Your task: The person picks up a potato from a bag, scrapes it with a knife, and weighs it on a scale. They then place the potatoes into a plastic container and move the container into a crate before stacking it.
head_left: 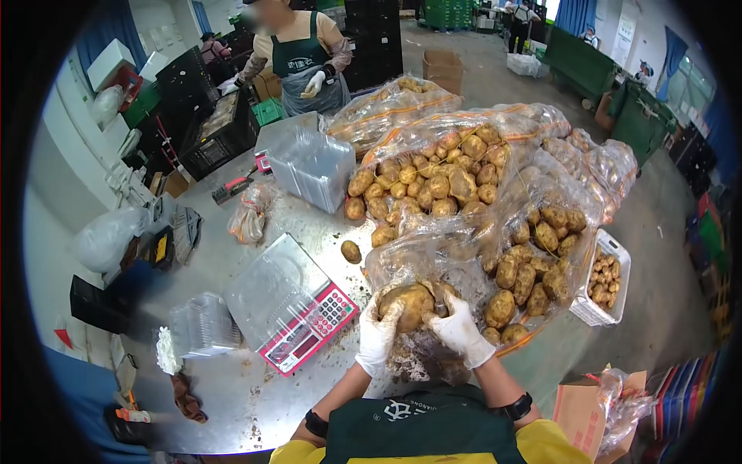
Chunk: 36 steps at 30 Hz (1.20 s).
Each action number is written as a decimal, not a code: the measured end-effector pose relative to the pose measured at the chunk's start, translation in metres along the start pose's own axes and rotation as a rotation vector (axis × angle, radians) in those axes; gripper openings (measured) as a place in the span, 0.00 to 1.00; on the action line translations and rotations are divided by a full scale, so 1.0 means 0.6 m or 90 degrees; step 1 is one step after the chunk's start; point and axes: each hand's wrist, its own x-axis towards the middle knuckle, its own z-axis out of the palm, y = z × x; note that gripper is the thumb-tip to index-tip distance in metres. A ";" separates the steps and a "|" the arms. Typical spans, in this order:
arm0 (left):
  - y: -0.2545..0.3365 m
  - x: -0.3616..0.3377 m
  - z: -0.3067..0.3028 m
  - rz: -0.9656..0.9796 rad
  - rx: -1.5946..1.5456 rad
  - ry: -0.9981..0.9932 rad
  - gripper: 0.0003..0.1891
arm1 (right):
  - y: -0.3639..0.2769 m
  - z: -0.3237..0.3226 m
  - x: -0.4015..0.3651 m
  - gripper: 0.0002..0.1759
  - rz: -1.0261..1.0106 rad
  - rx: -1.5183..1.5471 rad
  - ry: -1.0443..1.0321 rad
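Observation:
Both my hands wear white gloves and are close together at the table's front. My left hand (380,332) is closed on the left side of a large potato (407,307). My right hand (461,332) has its fingers closed around a smaller, dirty potato (439,294) just right of the large one. Beyond them, open plastic bags hold many potatoes (438,185). One loose potato (351,251) lies on the metal table (232,394). Left of my hands is a pink scale (309,329) with a clear plastic tray (270,298) on it.
Stacked clear trays stand at the back (313,166) and the left (205,325). A white basket of small potatoes (603,278) is at the right, above a cardboard box (580,410). A co-worker (301,62) in a green apron stands across the table.

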 end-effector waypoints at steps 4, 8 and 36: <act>-0.017 0.006 -0.010 0.103 0.132 0.044 0.14 | -0.003 0.019 -0.003 0.24 0.102 0.172 0.031; -0.006 0.013 -0.017 0.093 0.193 0.005 0.13 | -0.019 0.016 -0.009 0.20 0.260 0.203 0.023; 0.113 0.001 0.026 0.018 -0.052 -0.193 0.41 | -0.044 -0.017 0.003 0.46 -0.144 0.130 -0.040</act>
